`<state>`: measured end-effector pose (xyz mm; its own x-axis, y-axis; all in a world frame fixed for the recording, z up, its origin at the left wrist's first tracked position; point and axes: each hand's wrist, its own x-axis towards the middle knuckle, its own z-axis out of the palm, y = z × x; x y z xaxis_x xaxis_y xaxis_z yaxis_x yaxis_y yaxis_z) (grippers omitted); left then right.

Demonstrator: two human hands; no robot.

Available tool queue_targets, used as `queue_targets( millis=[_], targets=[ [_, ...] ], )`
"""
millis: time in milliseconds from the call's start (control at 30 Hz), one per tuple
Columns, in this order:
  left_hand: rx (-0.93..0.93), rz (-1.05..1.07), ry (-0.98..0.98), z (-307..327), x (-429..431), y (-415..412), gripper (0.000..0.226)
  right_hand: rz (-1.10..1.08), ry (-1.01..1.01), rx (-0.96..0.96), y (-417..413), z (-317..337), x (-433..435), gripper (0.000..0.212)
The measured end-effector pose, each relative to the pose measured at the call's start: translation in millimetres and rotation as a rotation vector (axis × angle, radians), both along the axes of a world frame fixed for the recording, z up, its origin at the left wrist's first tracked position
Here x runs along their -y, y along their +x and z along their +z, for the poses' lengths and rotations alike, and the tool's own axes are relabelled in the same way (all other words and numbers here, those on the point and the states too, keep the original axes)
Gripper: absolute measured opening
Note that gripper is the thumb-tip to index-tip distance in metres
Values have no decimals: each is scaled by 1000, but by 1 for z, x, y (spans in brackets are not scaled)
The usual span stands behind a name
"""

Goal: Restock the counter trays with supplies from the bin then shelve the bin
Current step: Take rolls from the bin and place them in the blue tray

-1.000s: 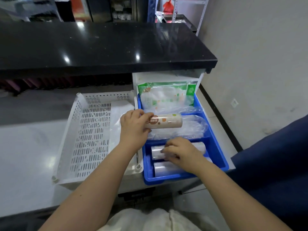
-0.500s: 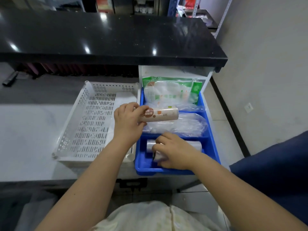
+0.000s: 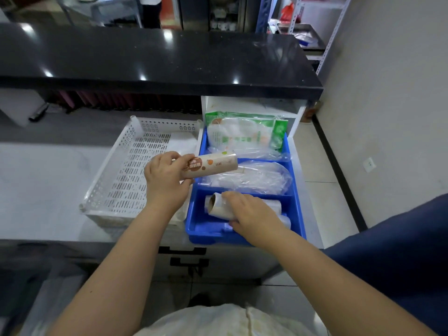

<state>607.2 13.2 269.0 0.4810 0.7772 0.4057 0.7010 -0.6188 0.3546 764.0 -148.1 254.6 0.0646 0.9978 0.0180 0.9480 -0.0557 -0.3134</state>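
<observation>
Blue divided tray (image 3: 244, 232) holds rolls; the right hand (image 3: 252, 214) grips a plastic-wrap roll (image 3: 218, 206) in its near compartment, the left hand (image 3: 167, 180) clasps a labelled roll (image 3: 211, 164) above the white perforated bin (image 3: 131, 175). Slick film could let either slip.

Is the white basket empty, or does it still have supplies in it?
Nearly empty. The perforated floor of the white basket shows bare; only a thin clear sheet lies at its right side. The left hand hides one corner.
</observation>
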Motion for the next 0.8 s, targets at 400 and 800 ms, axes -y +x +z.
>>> queue_targets(
  millis=[400, 800],
  targets=[
    [-157, -169, -113, -10, 58, 15, 57, -153, 423, 108, 55, 72, 23, 59],
    [-240, -346, -205, -36, 89, 29, 61, -189, 275, 128, 45, 28, 29, 61]
  ],
)
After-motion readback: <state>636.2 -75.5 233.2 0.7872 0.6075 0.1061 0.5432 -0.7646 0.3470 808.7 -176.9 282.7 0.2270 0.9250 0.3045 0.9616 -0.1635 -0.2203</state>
